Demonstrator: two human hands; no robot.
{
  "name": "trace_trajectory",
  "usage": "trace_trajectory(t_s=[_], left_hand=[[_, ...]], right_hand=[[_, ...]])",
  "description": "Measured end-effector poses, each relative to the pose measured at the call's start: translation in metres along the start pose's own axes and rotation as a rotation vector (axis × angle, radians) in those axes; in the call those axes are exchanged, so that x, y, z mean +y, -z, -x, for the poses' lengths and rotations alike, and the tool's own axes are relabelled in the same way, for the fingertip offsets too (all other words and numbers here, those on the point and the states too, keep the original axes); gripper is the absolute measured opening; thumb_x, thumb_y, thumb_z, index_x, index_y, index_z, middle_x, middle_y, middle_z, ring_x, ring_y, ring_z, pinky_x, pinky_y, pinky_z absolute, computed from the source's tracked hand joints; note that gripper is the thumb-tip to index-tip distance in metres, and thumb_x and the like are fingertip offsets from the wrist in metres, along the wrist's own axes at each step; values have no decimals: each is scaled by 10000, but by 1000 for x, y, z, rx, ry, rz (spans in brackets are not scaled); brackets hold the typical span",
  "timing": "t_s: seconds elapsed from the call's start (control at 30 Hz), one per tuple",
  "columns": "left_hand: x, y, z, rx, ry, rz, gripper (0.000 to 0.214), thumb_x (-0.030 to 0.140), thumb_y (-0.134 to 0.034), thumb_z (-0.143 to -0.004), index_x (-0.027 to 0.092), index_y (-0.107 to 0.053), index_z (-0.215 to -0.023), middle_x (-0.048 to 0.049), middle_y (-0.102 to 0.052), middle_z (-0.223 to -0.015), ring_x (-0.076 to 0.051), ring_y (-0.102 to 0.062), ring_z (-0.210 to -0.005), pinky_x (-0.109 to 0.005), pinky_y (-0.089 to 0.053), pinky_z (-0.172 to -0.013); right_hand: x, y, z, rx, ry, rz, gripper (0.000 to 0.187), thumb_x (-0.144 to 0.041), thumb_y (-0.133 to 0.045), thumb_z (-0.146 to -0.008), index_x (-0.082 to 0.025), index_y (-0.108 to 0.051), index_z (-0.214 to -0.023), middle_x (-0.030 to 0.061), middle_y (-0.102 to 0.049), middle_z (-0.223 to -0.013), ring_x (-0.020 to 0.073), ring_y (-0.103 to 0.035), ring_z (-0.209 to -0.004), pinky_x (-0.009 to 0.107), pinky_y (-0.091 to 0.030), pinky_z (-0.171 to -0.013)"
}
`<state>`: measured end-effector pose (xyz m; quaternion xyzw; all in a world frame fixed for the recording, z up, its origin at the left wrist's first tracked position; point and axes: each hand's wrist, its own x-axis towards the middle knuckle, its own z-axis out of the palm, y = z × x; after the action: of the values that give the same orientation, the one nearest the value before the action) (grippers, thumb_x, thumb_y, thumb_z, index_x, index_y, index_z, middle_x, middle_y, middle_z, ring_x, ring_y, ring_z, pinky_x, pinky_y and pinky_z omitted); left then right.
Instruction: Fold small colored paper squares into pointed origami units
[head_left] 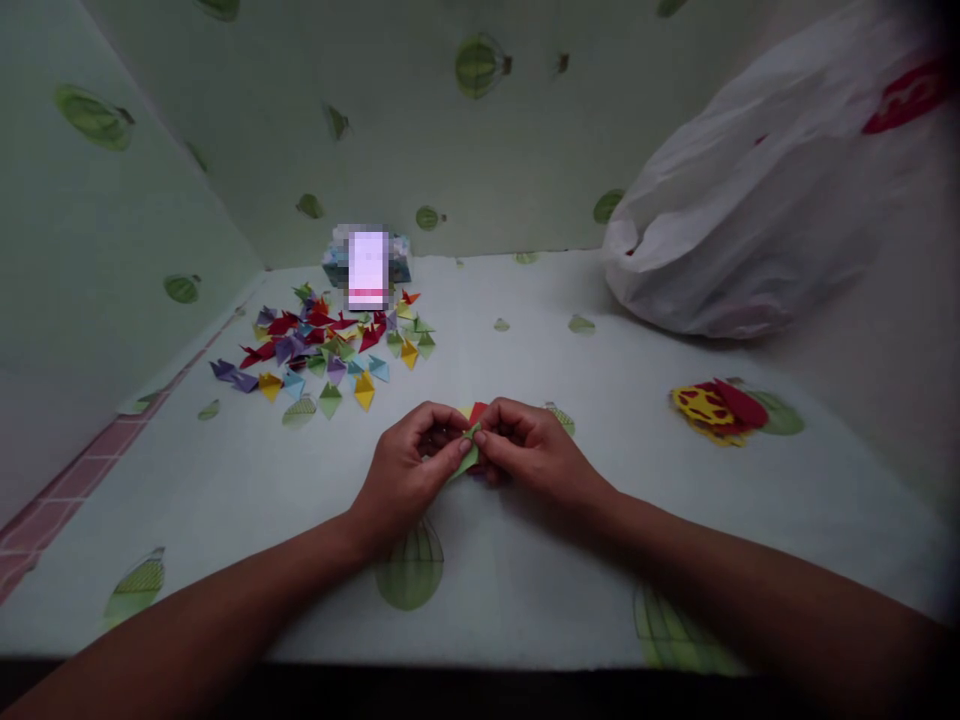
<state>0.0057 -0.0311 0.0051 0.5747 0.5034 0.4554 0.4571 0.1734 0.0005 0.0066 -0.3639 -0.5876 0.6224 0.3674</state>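
My left hand (411,462) and my right hand (529,448) meet at the middle of the table, fingers pinched together on a small green paper piece (466,460). Bits of red and yellow paper (475,411) show just behind the fingers. A heap of small folded paper pieces (330,345) in red, purple, yellow, green and blue lies at the back left, well beyond my left hand.
A pale cloth (600,520) with green balloon prints covers the table and the walls. A big white plastic bag (757,210) sits at the back right. A small stack of red and yellow paper (716,408) lies right of my hands. A box (367,262) stands behind the heap.
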Motion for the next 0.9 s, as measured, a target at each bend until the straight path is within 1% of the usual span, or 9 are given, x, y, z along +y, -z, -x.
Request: trace_trajectory(t_s=[0.17,0.53,0.9], left_hand=[[-1,1,0,-8,-22,-45,84,242,-671,-837,173,-632,-866,-27,-645,-828,-139,-601,-745,-263,-494,-685],[-2,0,0,-15,-18,19,125,246,-681,-840,179,-622,-927,-21,-662,-859,-131,-618,-748,-255,-506,-693],[-1,0,-1,-16,-12,10,125,262,-684,-826,180,-615,-890,-23,-656,-841,-139,-613,-734,-257,-501,-671]], right_hand=[[1,0,1,1,-4,11,150,-246,-614,-812,-183,-530,-704,-50,-544,-581,85,-512,-506,231,-395,-516],[1,0,0,-2,-4,17,151,-248,-616,-806,-183,-531,-701,-48,-549,-578,86,-508,-506,231,-393,-513],[1,-1,-1,-5,-3,16,147,-244,-612,-802,-188,-528,-695,-47,-544,-585,88,-500,-502,235,-387,-506]])
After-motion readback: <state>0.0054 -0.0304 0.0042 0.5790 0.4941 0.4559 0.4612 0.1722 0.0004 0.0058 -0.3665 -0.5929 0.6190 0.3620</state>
